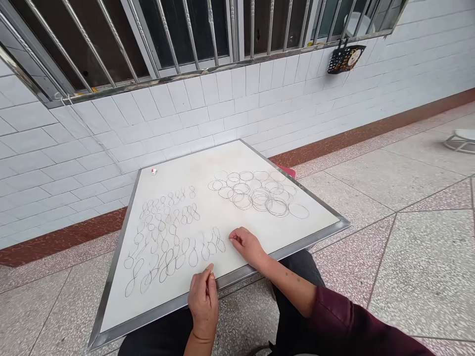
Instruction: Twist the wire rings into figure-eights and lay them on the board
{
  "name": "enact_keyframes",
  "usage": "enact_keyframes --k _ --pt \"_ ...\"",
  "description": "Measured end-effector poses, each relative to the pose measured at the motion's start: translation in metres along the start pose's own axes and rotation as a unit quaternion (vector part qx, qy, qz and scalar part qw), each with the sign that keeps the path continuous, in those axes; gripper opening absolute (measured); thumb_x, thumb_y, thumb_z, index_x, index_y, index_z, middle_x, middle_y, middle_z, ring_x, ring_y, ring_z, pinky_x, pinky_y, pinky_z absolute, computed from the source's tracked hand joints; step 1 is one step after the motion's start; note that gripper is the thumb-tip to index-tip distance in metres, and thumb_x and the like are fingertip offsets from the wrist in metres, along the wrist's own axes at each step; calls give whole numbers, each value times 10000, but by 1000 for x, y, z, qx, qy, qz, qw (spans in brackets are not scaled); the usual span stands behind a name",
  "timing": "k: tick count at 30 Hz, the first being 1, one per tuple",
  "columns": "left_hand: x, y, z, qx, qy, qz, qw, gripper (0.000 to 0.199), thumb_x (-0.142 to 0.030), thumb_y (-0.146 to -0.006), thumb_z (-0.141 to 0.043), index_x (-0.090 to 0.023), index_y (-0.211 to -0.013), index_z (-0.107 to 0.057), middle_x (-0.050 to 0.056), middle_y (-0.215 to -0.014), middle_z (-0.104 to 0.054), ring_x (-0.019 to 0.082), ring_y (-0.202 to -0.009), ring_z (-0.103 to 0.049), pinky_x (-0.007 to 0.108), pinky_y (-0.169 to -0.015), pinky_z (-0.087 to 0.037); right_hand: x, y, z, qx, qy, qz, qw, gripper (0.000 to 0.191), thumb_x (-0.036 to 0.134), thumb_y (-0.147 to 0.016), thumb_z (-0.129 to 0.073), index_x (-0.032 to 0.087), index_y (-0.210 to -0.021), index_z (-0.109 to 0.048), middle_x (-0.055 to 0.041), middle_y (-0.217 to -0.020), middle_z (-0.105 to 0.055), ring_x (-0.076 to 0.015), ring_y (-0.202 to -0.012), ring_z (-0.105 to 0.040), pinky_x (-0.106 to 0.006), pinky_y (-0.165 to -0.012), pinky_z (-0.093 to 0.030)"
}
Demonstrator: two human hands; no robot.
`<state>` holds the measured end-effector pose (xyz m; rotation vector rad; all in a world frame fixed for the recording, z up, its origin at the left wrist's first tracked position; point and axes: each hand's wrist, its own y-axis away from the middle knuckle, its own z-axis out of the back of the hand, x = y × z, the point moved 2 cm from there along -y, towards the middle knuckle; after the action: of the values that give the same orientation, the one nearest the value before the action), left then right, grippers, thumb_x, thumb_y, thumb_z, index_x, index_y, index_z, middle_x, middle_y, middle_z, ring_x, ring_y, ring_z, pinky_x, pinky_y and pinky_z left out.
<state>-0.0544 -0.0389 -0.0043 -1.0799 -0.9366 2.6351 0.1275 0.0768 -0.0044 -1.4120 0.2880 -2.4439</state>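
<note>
White, metal-edged desk [193,165]: thin round rings [261,198], right; twisted figure-eight loops [170,250], left. Left hand [203,296], near, and right hand [250,246], beside loops: both pinched, contents cannot be told. Printed black basket [346,59], far right.

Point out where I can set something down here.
Bare tabletop shows across the far end, beyond the round rings and figure-eight loops; in the strip between those two groups; and right of the right hand, between the rings and the near metal rim. Crowded spots: among the loops, and where rings overlap.
</note>
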Motion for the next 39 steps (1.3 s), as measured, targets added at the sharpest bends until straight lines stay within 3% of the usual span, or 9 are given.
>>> enact_keyframes --k 6,13,20,29,33,36,39 --pt "5 15 20 60 14 9 998 248 -259 -978 -475 -212 -1098 -686 66 -922 -718 198 -823 -690 320 -714 -564 2 38 4 9 65 102 993 180 74 -880 -519 203 -955 -618 -63 -932 -603 -222 -895 -565 -368 -801 -507" --pt "9 14 20 77 23 16 997 268 -299 -976 -470 -195 -1085 -692 88 -972 -725 232 -881 -693 368 -760 -566 9 60 15 -5 85 165 983 189 69 -909 -502 197 -997 -610 -89 -995 -597 -228 -920 -536 -378 -819 -508" --pt "19 14 18 82 15 28 996 310 -364 -976 -452 -218 -1075 -706 80 -966 -740 237 -853 -703 358 -716 -574 5 61 19 5 61 151 987 225 55 -878 -517 210 -1011 -612 -82 -1031 -588 -221 -940 -537 -368 -834 -508" --pt "21 14 17 73 -12 -7 997 302 -345 -971 -465 -228 -1071 -725 66 -944 -749 228 -836 -707 334 -681 -575 -2 67 27 35 -1 131 991 218 63 -874 -531 221 -973 -644 -67 -1010 -612 -205 -975 -579 -339 -858 -519" --pt "32 19 13 64 -20 -6 998 312 -363 -973 -457 -253 -1083 -727 61 -944 -747 233 -838 -702 329 -654 -574 -15 58 63 -23 20 85 996 197 88 -885 -523 220 -970 -642 -52 -957 -629 -193 -933 -604 -329 -844 -524" --pt "39 20 9 63 -27 -3 998 312 -379 -965 -464 -267 -1084 -730 54 -936 -748 239 -824 -699 331 -633 -573 -44 42 114 -116 141 0 983 188 111 -898 -508 211 -975 -647 -48 -952 -642 -183 -864 -619 -325 -808 -526" --pt "35 19 7 61 -29 -11 998 311 -374 -963 -466 -260 -1079 -731 53 -918 -749 236 -805 -698 331 -632 -569 -78 26 163 -136 237 -57 960 165 160 -908 -516 202 -964 -665 -70 -988 -640 -194 -831 -620 -342 -783 -520"
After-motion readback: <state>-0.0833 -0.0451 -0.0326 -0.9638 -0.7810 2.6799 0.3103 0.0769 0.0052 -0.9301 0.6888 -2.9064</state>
